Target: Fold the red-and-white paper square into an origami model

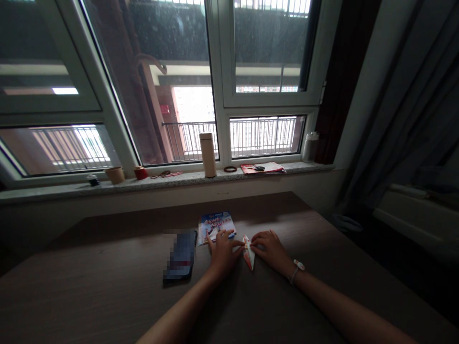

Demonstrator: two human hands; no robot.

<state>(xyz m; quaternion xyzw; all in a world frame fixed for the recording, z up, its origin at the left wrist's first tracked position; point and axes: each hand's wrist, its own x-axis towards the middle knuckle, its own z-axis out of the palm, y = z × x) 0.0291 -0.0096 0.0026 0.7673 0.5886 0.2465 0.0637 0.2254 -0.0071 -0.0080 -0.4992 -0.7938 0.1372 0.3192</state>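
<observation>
A small piece of folded paper (248,257), white with orange-red and green print, lies on the table between my hands, narrow and pointed at both ends. My left hand (224,252) touches its left edge with thumb and fingertip, the other fingers spread over a printed booklet. From the right, the fingertips of my right hand (270,247) press on the paper's other edge; a bracelet (297,270) circles that wrist. The blue booklet (219,220) with pink lettering lies just beyond my left hand. Beside it on the left rests a dark phone (182,258), partly pixelated.
On the stone windowsill (172,180) stand a tan flask (208,155), a paper cup (114,175), a red spool (140,173) and a clear bottle (310,147). Scissors (258,168) lie on red papers (274,167), near a dark ring (230,169). The brown table (89,277) reaches toward the window wall.
</observation>
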